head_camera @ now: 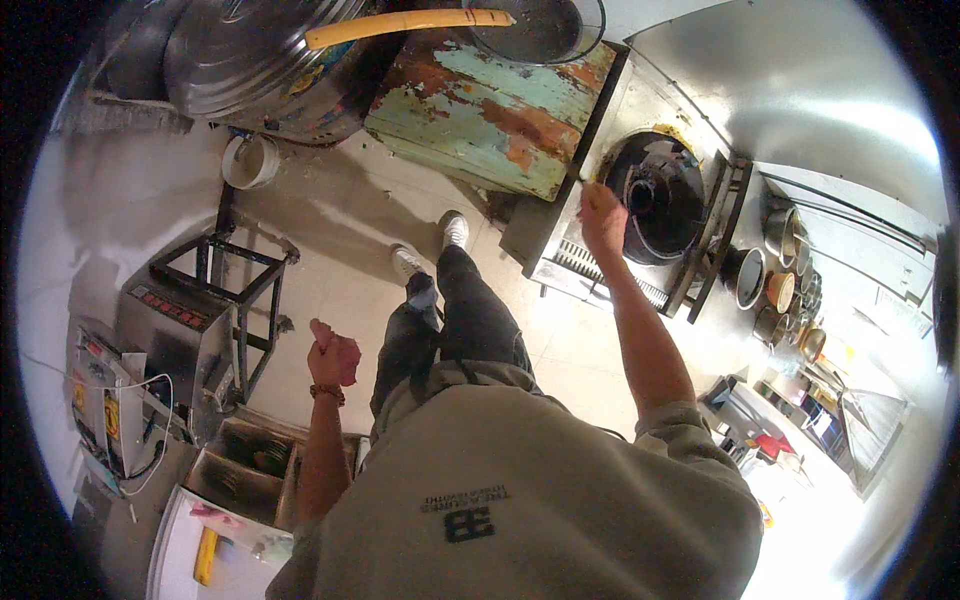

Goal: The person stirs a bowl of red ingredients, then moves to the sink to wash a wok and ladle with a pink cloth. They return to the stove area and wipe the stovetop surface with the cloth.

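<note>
A crumpled pink cloth (346,358) is bunched in my left hand (327,358), which hangs over the floor left of my legs, a beaded bracelet at the wrist. My right hand (603,216) is at the near left rim of a dark round stove burner (667,196), its fingers curled. Whether it grips something small there I cannot tell. Just beyond that hand is the corner of a worn green wooden board or tabletop (480,112). A dark pan or strainer (536,30) rests on the board's far end, with a curved yellow handle (409,24) reaching left from it.
A large metal lid (225,60) covers a drum at the upper left, beside a white bucket (250,161). A black metal stand frame (259,277) and a steel box (176,322) stand at the left. Several pots (744,277) line the right side. A partitioned box (247,465) is near my left forearm.
</note>
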`<state>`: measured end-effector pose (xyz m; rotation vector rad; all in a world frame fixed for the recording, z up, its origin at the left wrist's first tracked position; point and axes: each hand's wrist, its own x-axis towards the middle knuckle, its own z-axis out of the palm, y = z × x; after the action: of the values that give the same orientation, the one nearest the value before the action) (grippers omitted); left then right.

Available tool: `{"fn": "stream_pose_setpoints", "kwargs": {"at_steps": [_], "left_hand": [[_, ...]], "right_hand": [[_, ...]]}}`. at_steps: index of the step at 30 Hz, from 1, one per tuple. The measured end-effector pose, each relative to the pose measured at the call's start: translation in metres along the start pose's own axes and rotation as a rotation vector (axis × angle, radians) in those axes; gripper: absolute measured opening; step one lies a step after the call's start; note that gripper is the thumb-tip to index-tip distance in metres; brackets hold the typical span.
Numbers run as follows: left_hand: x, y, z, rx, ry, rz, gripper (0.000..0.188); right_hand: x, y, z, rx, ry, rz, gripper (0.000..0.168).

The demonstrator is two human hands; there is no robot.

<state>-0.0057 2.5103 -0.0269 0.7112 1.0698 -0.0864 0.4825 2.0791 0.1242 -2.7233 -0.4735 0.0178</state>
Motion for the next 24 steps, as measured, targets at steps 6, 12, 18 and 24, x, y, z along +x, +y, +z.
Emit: {"fn": "stream_pose_setpoints", "kwargs": {"at_steps": [6,12,18,24], "left_hand": [[-0.03,0.044,0.066,-0.514,-0.394,-0.197,0.015],[-0.036,0.035,0.072,-0.025,-0.167,0.094,0.023],[-0.035,0.022,0.058,-0.155,-0.329,0.07,0.031],[-0.033,-0.013,0.023,-0.451,-0.007,-0.142,0.029]], "right_hand": [[0.073,0.007,0.025,-0.233,-0.056,-0.085,0.015],[0.035,-0.133,0.087,-0.322,-0.369,-0.425,0.013],[0.157,-0.073,0.051,-0.281,-0.229,-0.057,0.031],[0.11,-0.132,0.114,-0.282,-0.418,-0.368,0.014]]}}
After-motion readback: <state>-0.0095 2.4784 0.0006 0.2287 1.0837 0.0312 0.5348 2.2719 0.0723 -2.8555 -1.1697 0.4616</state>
